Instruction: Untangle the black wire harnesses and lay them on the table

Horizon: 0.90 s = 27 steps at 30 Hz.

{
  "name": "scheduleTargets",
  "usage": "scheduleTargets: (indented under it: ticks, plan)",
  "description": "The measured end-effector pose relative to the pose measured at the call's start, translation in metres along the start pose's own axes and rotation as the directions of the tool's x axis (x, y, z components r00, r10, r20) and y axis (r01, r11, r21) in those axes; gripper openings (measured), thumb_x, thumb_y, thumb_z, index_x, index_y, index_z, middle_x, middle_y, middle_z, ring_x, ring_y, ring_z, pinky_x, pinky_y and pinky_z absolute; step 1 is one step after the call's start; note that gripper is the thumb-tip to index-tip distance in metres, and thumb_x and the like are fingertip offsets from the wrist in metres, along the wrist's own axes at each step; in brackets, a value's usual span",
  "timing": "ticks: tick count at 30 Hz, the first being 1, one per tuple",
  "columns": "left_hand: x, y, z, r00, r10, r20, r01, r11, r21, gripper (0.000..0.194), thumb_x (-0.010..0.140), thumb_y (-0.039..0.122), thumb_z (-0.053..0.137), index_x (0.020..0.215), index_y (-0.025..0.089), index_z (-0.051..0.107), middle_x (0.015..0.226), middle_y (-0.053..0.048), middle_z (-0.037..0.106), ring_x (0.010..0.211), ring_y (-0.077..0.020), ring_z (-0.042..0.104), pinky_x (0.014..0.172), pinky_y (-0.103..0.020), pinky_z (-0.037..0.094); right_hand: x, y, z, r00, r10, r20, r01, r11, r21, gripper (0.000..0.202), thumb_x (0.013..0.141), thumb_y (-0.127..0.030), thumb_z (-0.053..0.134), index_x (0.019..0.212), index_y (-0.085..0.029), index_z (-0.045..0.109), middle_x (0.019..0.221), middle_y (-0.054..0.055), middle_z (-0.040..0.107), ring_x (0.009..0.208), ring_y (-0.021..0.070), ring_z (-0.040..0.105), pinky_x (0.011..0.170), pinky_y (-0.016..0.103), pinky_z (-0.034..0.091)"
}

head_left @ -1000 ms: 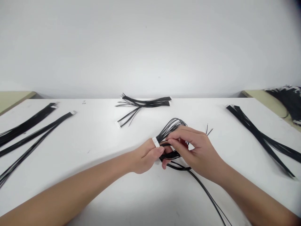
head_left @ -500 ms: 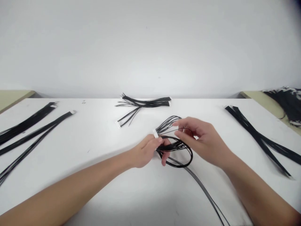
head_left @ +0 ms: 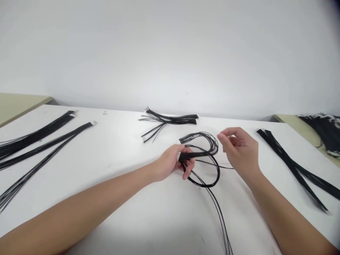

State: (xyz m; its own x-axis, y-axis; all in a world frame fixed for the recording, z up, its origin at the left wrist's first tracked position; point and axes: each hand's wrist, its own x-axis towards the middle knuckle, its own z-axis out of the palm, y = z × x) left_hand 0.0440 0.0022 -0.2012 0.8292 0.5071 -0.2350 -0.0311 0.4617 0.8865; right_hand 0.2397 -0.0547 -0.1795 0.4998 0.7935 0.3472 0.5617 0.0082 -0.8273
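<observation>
My left hand (head_left: 174,161) is closed on a black wire harness (head_left: 198,155) by its white connectors (head_left: 179,156). Its wires bend into loops to the right of my fingers, and a few long black strands (head_left: 220,210) hang down towards the front of the table. Just right of the loops is my right hand (head_left: 240,150), with thumb and forefinger pinched together. One thin wire (head_left: 224,167) runs out from the harness and passes out of sight at the lower edge of my right hand. What the pinch holds, if anything, I cannot make out.
Black harnesses (head_left: 170,118) with white connectors lie at the back of the white table (head_left: 119,148). More wire bundles (head_left: 39,132) lie on the left and others (head_left: 292,163) on the right. A dark heap of cables (head_left: 325,132) rests on a yellowish surface (head_left: 289,122) at the far right.
My right hand has moved right, away from the harness. The looped wires now show more openly beside my left hand, which keeps its hold. The whole view has tilted slightly.
</observation>
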Motion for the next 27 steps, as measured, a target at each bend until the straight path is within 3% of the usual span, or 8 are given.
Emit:
scheduleTargets:
  ticks: [2,5,9,12,14,17,22,27]
  plan:
    - [0.002,0.001,-0.002,0.999,0.012,-0.035,-0.015,0.994,-0.110,0.038,0.089,0.031,0.025,0.070,0.016,0.054,0.054,0.000,0.052,0.041,-0.0130,0.048,0.056,-0.029,0.037,-0.001,-0.001,-0.002,1.000,-0.022,0.009,0.023,0.998,-0.060,0.024,0.082,-0.040,0.062,0.070,-0.020,0.057,0.050,-0.004,0.044,0.044,0.0081,0.037,0.043,0.022,0.031]
    - [0.003,0.001,-0.006,0.996,0.018,-0.088,-0.037,0.976,-0.215,0.035,0.088,0.032,0.028,0.071,0.016,0.055,0.061,-0.001,0.055,0.041,-0.0115,0.046,0.052,-0.027,0.035,-0.002,-0.002,-0.004,0.980,-0.074,0.186,0.103,0.982,-0.155,0.028,0.082,-0.040,0.063,0.064,-0.019,0.057,0.051,-0.003,0.043,0.047,0.0079,0.033,0.044,0.023,0.029]
    - [0.003,-0.001,-0.008,0.991,0.028,-0.128,-0.060,0.965,-0.254,0.032,0.089,0.033,0.029,0.076,0.016,0.054,0.077,-0.004,0.063,0.041,-0.0092,0.045,0.051,-0.026,0.032,-0.009,-0.003,-0.003,0.876,-0.052,0.480,0.128,0.983,-0.129,0.033,0.080,-0.045,0.064,0.061,-0.018,0.055,0.053,-0.003,0.039,0.050,0.0089,0.031,0.045,0.024,0.027]
    - [0.004,-0.002,-0.008,0.991,0.049,-0.125,-0.079,0.966,-0.247,0.031,0.089,0.034,0.029,0.078,0.017,0.052,0.090,-0.007,0.068,0.040,-0.0083,0.043,0.050,-0.027,0.031,-0.016,-0.004,0.000,0.788,-0.026,0.615,0.078,0.995,-0.059,0.031,0.080,-0.045,0.064,0.067,-0.019,0.058,0.058,-0.002,0.044,0.054,0.0102,0.035,0.048,0.024,0.031]
    - [0.004,-0.002,-0.008,0.992,0.061,-0.114,-0.087,0.966,-0.242,0.031,0.089,0.034,0.029,0.078,0.016,0.052,0.097,-0.009,0.069,0.039,-0.0081,0.044,0.050,-0.027,0.031,-0.020,-0.005,0.002,0.773,-0.048,0.633,0.085,0.996,-0.028,0.024,0.078,-0.042,0.068,0.074,-0.019,0.061,0.063,-0.001,0.052,0.058,0.0114,0.042,0.053,0.025,0.037]
    - [0.004,-0.002,-0.009,0.993,0.063,-0.097,-0.084,0.968,-0.238,0.031,0.089,0.034,0.029,0.078,0.016,0.052,0.103,-0.010,0.069,0.039,-0.0080,0.045,0.052,-0.027,0.032,-0.023,-0.009,0.006,0.805,-0.077,0.588,0.117,0.993,-0.030,0.018,0.078,-0.037,0.068,0.077,-0.020,0.063,0.069,0.000,0.058,0.062,0.0132,0.049,0.056,0.026,0.039]
    - [0.003,-0.002,-0.010,0.994,0.066,-0.085,-0.085,0.969,-0.233,0.031,0.089,0.034,0.029,0.078,0.017,0.052,0.107,-0.010,0.069,0.040,-0.0083,0.047,0.057,-0.028,0.037,-0.024,-0.013,0.007,0.792,-0.033,0.610,0.080,0.995,-0.051,0.015,0.082,-0.035,0.063,0.078,-0.020,0.063,0.066,0.000,0.057,0.061,0.0142,0.052,0.054,0.026,0.039]
    - [0.004,-0.002,-0.009,0.992,0.065,-0.104,-0.088,0.967,-0.239,0.031,0.089,0.035,0.029,0.079,0.017,0.052,0.097,-0.008,0.070,0.040,-0.0089,0.048,0.056,-0.028,0.037,-0.024,-0.010,0.006,0.770,-0.087,0.632,0.146,0.988,-0.042,0.020,0.086,-0.036,0.057,0.075,-0.020,0.060,0.068,0.000,0.057,0.065,0.0148,0.054,0.053,0.024,0.038]
